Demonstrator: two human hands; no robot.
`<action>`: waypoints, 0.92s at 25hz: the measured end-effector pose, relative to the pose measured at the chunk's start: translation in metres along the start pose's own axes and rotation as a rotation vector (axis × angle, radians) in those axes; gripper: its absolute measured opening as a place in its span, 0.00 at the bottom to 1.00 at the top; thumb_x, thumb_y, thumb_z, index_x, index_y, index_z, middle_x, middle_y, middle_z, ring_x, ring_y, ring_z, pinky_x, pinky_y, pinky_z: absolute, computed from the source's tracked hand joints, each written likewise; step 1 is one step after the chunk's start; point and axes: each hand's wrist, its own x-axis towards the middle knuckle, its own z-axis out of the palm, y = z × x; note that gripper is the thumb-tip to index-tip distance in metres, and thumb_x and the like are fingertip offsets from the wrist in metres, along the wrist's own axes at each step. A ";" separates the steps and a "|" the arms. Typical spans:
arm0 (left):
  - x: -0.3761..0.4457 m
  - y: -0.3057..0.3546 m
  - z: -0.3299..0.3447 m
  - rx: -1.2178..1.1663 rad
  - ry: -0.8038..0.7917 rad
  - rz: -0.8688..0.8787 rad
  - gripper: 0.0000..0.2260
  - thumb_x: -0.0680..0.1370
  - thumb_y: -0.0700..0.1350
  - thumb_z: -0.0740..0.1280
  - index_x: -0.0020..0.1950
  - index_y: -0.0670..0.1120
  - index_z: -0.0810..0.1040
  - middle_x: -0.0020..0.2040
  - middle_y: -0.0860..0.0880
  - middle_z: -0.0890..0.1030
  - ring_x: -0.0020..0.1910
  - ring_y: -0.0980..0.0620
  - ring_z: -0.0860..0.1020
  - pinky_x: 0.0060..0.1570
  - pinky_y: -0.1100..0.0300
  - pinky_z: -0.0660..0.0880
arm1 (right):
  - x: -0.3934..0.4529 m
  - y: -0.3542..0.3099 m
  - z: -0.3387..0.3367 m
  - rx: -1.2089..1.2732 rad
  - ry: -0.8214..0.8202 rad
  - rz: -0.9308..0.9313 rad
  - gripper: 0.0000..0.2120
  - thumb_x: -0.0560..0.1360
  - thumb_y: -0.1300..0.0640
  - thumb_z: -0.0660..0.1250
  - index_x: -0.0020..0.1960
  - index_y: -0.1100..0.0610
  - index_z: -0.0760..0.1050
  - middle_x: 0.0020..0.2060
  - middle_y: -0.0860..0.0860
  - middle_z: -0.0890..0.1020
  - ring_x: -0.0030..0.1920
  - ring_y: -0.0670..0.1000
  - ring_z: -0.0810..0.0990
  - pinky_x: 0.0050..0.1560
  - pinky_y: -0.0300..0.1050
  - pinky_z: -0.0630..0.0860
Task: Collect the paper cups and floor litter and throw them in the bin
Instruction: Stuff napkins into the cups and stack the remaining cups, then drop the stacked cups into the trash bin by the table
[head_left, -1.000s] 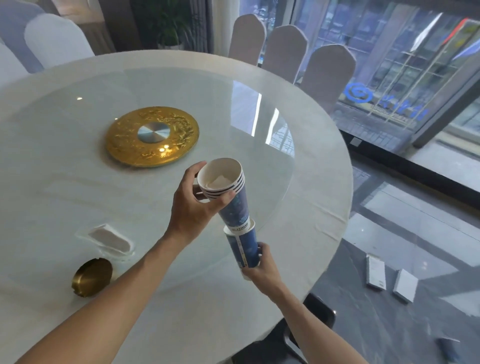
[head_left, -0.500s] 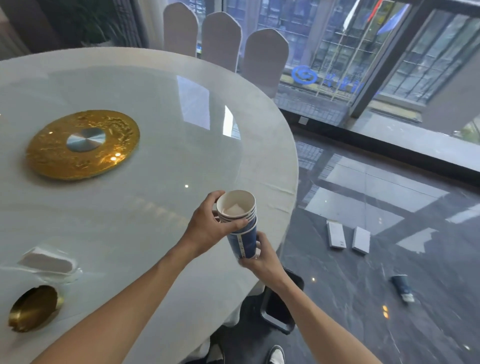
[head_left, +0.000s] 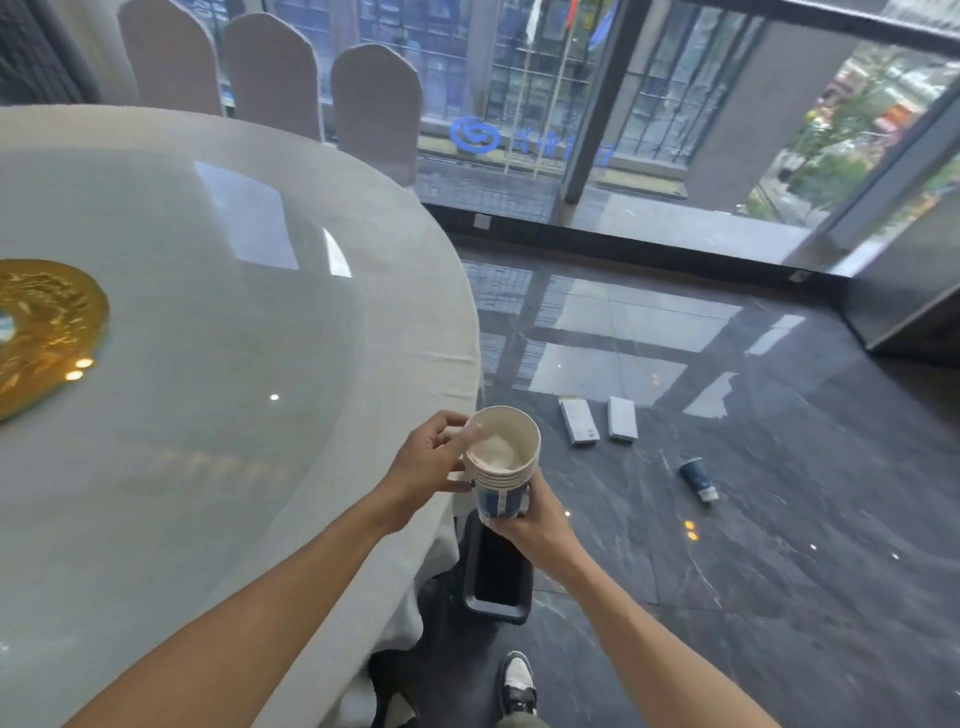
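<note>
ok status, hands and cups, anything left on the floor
Both hands on the cup stack: left hand at the rim, right hand at the base. Bin directly below. Floor: one cup, two white packets.

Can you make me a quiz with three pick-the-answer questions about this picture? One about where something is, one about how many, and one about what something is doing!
1. Where is the bin?
A. on the table
B. on the floor beside the table
C. on a chair

2. How many white packets lie on the floor?
A. two
B. five
C. none

3. The loose cup on the floor is
A. standing upright
B. lying on its side
C. inside the bin

Answers: 1 B, it stands under the hands. 2 A, they lie side by side. 3 B, it lies tipped over.
</note>
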 end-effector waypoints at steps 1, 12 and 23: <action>0.004 -0.005 0.015 0.006 -0.043 0.006 0.12 0.81 0.53 0.71 0.61 0.49 0.82 0.56 0.45 0.86 0.53 0.45 0.87 0.48 0.49 0.86 | -0.008 0.010 -0.013 -0.004 0.046 0.022 0.28 0.67 0.51 0.79 0.63 0.40 0.71 0.56 0.40 0.81 0.58 0.42 0.80 0.54 0.41 0.79; 0.020 -0.078 0.115 0.136 -0.142 -0.117 0.04 0.80 0.44 0.73 0.53 0.51 0.86 0.43 0.48 0.89 0.37 0.54 0.85 0.38 0.58 0.84 | -0.047 0.088 -0.084 0.167 0.130 0.370 0.18 0.77 0.67 0.63 0.62 0.50 0.77 0.54 0.60 0.82 0.48 0.54 0.83 0.49 0.52 0.82; 0.102 -0.194 0.163 0.048 0.334 -0.242 0.09 0.73 0.57 0.74 0.52 0.62 0.85 0.44 0.52 0.88 0.43 0.49 0.86 0.43 0.51 0.86 | 0.093 0.162 -0.101 0.258 -0.197 0.482 0.15 0.85 0.47 0.62 0.60 0.54 0.82 0.51 0.58 0.87 0.47 0.51 0.85 0.55 0.55 0.83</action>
